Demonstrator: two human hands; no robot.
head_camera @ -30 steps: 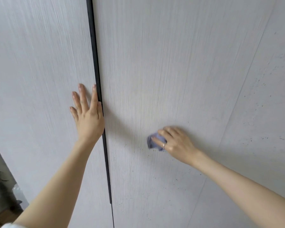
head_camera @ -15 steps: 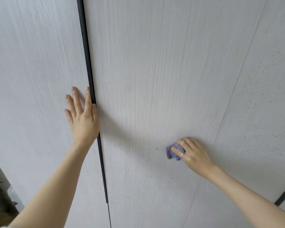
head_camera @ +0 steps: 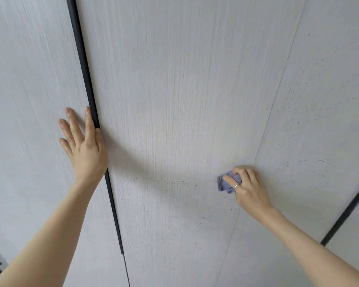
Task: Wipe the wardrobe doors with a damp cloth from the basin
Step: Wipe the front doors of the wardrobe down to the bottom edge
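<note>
- Wardrobe doors (head_camera: 174,100) filling the head view: pale grained panels, split by a dark vertical gap (head_camera: 85,79) on the left, a thin seam (head_camera: 278,100) right of centre, and a second dark gap (head_camera: 348,208) at the lower right.
- Dark specks (head_camera: 174,182) scattered across the middle panel, level with and below the cloth, and more on the right-hand panel; not yet wiped, as judged from how they lie.
- Damp cloth (head_camera: 226,183): small, bluish-purple, bunched, pressed against the middle door just left of the thin seam.
- Likely to miss specks: only a small wad touching the surface, so narrow passes and unwiped strips between them.
- Could smear rather than lift the dirt, if the bunched cloth is already soiled or drying out; basin not in view, so a re-wet means leaving the door.
- May slip out of the fingers under a hard rub, since much of it sits tucked beneath them.
- Could nudge the left door inward or pinch a finger at the dark gap, with the bracing hand so close to that edge.
- Left hand (head_camera: 85,150): flat and spread on the left door, fingers straight and pointing up, index finger along the dark gap, holding nothing; arm extended up from the lower left.
- Right hand (head_camera: 247,185): fingers curled over the cloth, gripping and pressing it to the panel, ring visible on one finger; arm reaching in from the lower right, wrist raised.
</note>
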